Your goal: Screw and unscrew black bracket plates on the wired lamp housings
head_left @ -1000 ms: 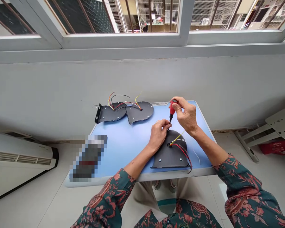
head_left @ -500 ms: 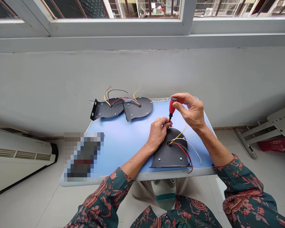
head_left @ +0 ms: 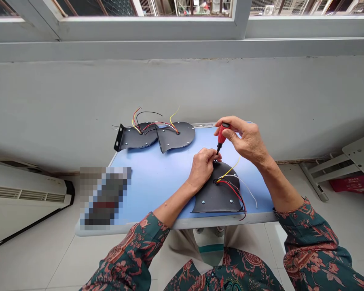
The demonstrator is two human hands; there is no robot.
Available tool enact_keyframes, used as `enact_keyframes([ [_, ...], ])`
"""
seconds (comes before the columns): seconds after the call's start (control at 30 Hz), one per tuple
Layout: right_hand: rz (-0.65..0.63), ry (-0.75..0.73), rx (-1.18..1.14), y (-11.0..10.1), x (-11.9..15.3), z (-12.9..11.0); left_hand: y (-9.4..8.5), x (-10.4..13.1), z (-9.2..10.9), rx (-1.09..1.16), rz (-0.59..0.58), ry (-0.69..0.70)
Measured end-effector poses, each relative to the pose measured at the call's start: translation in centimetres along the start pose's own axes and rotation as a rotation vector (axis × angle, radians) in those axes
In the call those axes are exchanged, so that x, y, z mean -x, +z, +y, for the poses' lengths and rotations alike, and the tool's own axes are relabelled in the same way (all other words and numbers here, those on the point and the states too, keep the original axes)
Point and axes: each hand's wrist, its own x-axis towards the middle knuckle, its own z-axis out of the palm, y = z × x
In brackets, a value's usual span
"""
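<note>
My right hand (head_left: 245,139) is closed around the red handle of a screwdriver (head_left: 223,135), which points down at a slant. Its dark shaft ends at the pinched fingertips of my left hand (head_left: 202,167), over the far rounded edge of a dark metal plate (head_left: 208,193). Whatever the left fingers pinch is too small to make out. The plate lies at the table's near edge, with screws on its face. Yellow, white, black and red wires (head_left: 235,190) come out of a hole in its middle.
Two similar dark plates with wires, one flanged (head_left: 132,139) and one beside it (head_left: 183,135), overlap at the back of the blue table (head_left: 157,182). A pixelated dark object (head_left: 107,198) lies at left. The wall and window stand beyond.
The screwdriver's handle has tipped slightly to the right, while its tip stays by my left fingertips. My right hand has shifted a little with it. The plates have not moved on the table.
</note>
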Motion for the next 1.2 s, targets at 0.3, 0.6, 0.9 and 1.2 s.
enact_keyframes([
  [0.3,0.266,0.095,0.558,2.9,0.0,0.1,0.2,0.0,0.0,0.0,0.018,-0.02],
  [0.6,0.063,-0.111,0.035,1.7,0.5,0.6,0.3,-0.1,-0.4,0.072,0.091,-0.069],
  [0.9,0.136,-0.198,0.22,1.1,0.1,0.1,0.3,0.0,-0.5,0.098,0.073,-0.092],
  [1.2,0.372,-0.161,0.566,3.4,0.6,0.5,0.2,0.2,0.0,0.04,0.072,-0.047],
])
